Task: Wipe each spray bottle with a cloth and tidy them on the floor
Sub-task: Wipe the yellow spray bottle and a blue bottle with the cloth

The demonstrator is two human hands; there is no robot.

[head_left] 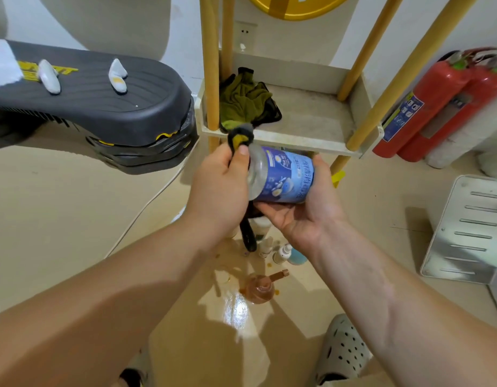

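The right hand's (303, 216) grip is half closed around the lower body of a clear bottle with a blue label (283, 177), palm up beneath it and fingertips curling over its far side, so the bottle lies tilted on its side above the floor (60, 219). The left hand's (216, 188) grip is closed on a dark cloth with a yellow patch (239, 135), thumb pinching it against the bottle's neck end; a dark strip of the cloth hangs down below the hands. Both hands are held in front of a low cream shelf (311, 135), where a green cloth (247, 101) lies bunched. On the floor below stand several small spray bottles (282, 254), and a brown bottle (262, 287) sits nearer amid spilled drops.
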